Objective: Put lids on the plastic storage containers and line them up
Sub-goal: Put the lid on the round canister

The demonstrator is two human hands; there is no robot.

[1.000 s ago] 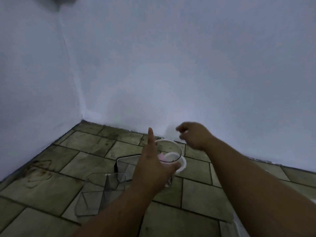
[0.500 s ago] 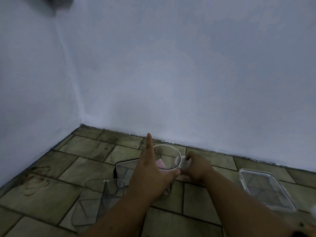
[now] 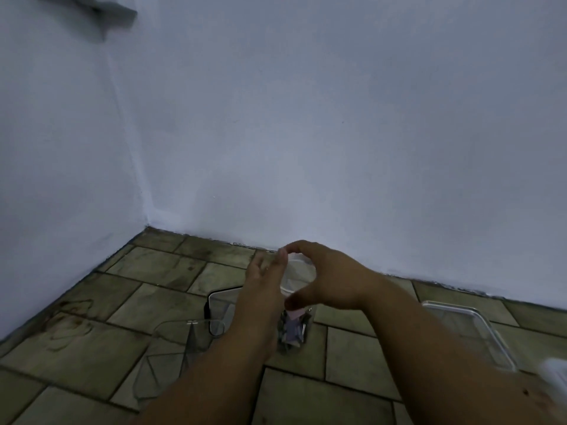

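A clear round jar [image 3: 293, 331] with pink and dark bits inside stands on the tiled floor. My left hand [image 3: 264, 289] is against its left side, fingers wrapped around it. My right hand [image 3: 325, 277] curls over the jar's mouth, thumb and fingers around a round whitish lid [image 3: 299, 273] that sits at the rim. To the left stand two clear rectangular containers, one [image 3: 221, 305] with a dark rim behind, one [image 3: 181, 342] nearer me. A flat clear rectangular lid [image 3: 469, 332] lies on the floor at the right.
The floor [image 3: 153, 286] of stained green-brown tiles meets pale blue walls [image 3: 306, 133] in a corner at the back left. A blurred white thing [image 3: 555, 372] shows at the right edge. A grey fixture [image 3: 101, 10] juts from the wall at the top left.
My right hand picked up the round lid from the floor beside the jar and brought it over the jar's mouth. My left hand stayed on the jar.
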